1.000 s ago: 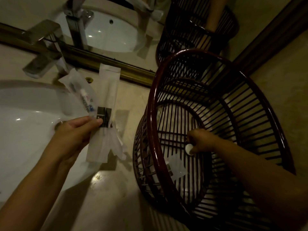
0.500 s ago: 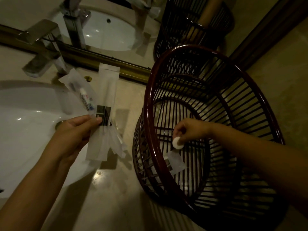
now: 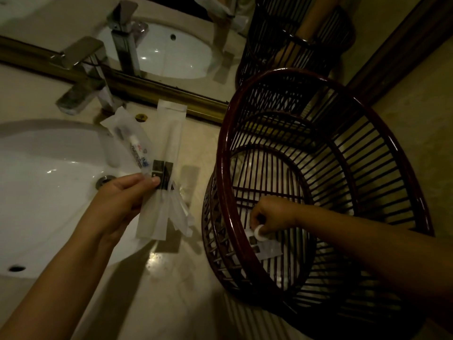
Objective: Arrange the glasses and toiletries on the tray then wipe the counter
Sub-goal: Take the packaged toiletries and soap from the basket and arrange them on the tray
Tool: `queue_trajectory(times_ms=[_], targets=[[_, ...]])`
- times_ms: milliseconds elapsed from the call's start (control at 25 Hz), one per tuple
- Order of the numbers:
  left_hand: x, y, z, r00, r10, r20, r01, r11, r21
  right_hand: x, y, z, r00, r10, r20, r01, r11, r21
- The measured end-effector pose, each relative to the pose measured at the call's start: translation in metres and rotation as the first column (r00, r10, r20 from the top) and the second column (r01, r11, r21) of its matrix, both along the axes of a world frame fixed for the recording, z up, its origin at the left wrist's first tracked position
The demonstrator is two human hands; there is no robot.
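The slatted basket (image 3: pixel 326 182) is showing glossy dark red-brown; the packets (image 3: pixel 161 192) are looking translucent white with black labels; the worktop (image 3: pixel 171 290) is appearing beige.

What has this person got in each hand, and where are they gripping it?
The left hand pinches a fan of wrapped toiletry packets near their dark labels. The right hand, inside the basket, holds a small white round item at its fingertips.

Right hand (image 3: pixel 270 215) with small white round item (image 3: pixel 260 232) now lower in basket (image 3: pixel 224 168); nearer flat packet (image 3: pixel 266 246).
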State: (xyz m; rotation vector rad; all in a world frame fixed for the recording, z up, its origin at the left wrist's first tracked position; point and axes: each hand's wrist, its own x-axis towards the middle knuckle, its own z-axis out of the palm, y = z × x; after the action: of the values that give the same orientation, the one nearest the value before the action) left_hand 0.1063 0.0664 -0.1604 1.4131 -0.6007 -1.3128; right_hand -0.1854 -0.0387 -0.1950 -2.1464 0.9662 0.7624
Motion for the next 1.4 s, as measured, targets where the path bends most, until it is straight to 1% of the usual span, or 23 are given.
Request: queue_trajectory(times_ms=[80,200,280,360,440,480,520,560,600,680,880,1000,1080,1160,1400], targets=[[0.001,0.002,0.002,1.0,0.011,-0.01,-0.011,1.0,0.006,0.004,-0.002,0.006,0.999,-0.042,0.03,0.042,0.999,0.017],[0.001,0.008,0.006,0.999,0.035,-0.005,-0.035,0.999,0.019,0.008,-0.015,0.028,0.98,-0.185,0.067,0.181,0.982,0.061],[0.001,0.016,0.011,0.998,0.065,-0.009,-0.065,0.998,0.014,0.007,-0.026,0.052,0.967,-0.248,0.06,0.245,0.968,0.043],[0.002,0.026,0.015,0.994,0.108,-0.023,-0.108,0.994,0.006,0.003,-0.036,0.082,0.935,-0.327,0.137,0.329,0.944,0.009],[0.004,0.04,0.02,0.987,0.159,-0.029,-0.159,0.987,0.005,-0.001,-0.041,0.114,0.844,-0.44,0.306,0.465,0.885,-0.011],[0.005,0.047,0.022,0.983,0.182,-0.026,-0.182,0.983,0.004,-0.002,-0.043,0.13,0.769,-0.496,0.402,0.537,0.844,0.014],[0.007,0.053,0.023,0.979,0.201,-0.019,-0.201,0.98,0.005,-0.003,-0.043,0.145,0.686,-0.545,0.482,0.588,0.805,0.073],[0.008,0.06,0.026,0.975,0.22,-0.012,-0.22,0.975,0.003,-0.002,-0.042,0.16,0.616,-0.576,0.536,0.605,0.783,0.145],[0.011,0.066,0.028,0.972,0.235,-0.01,-0.235,0.972,-0.002,-0.001,-0.039,0.173,0.575,-0.588,0.569,0.598,0.777,0.198],[0.017,0.078,0.033,0.967,0.253,-0.013,-0.253,0.967,-0.03,0.002,-0.032,0.197,0.552,-0.575,0.603,0.573,0.788,0.227],[0.043,0.102,0.048,0.977,0.21,-0.026,-0.212,0.973,-0.088,0.018,0.008,0.254,0.545,-0.512,0.664,0.559,0.812,0.168],[0.063,0.118,0.055,0.986,0.164,-0.042,-0.168,0.979,-0.114,0.056,0.053,0.271,0.559,-0.458,0.691,0.509,0.848,0.151],[0.085,0.138,0.058,0.991,0.13,-0.035,-0.133,0.983,-0.128,0.1,0.09,0.269,0.568,-0.433,0.699,0.472,0.868,0.154],[0.115,0.162,0.058,0.992,0.124,-0.023,-0.126,0.983,-0.133,0.152,0.124,0.258,0.569,-0.436,0.697,0.437,0.878,0.193],[0.22,0.241,0.059,0.986,0.168,-0.02,-0.17,0.979,-0.11,0.303,0.205,0.209,0.569,-0.465,0.678,0.385,0.88,0.28]])
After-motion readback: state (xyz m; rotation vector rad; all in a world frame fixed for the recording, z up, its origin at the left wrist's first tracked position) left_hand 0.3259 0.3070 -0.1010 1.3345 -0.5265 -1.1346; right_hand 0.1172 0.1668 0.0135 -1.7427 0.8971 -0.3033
